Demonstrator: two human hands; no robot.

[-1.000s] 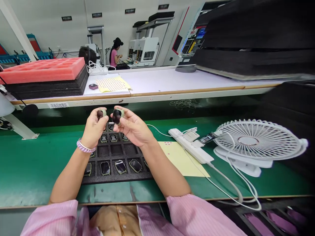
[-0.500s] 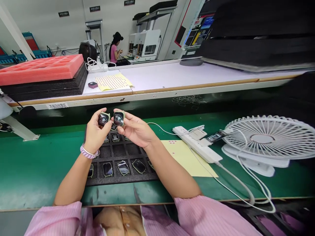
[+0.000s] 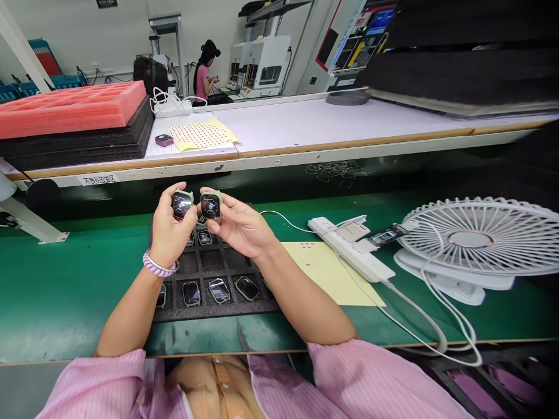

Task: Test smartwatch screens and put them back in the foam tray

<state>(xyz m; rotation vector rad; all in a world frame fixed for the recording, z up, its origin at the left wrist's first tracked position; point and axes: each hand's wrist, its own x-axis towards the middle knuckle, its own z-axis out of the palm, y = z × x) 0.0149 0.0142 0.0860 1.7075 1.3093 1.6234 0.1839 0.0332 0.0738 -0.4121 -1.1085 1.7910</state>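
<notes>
My left hand (image 3: 168,230) is closed on a small green-framed watch body (image 3: 181,203) with a dark screen facing me. My right hand (image 3: 242,224) grips a second watch body (image 3: 211,206) of the same kind, right beside the first. Both are held above the far end of a black foam tray (image 3: 209,265) on the green mat. The tray's pockets hold several more watch bodies; one row (image 3: 218,289) lies near my forearms, and some pockets are bare. A pale bead bracelet sits on my left wrist.
A yellow sheet (image 3: 325,270), a white power strip (image 3: 351,256) with cables and a white desk fan (image 3: 483,241) lie to the right. Beyond is a white bench with pink and black foam trays (image 3: 72,119) and a dotted sheet (image 3: 201,134). A person (image 3: 204,78) sits far back.
Both watch bodies turned from edge-on to screens facing me and came side by side. My hands stayed above the tray's far end; the view shifted slightly.
</notes>
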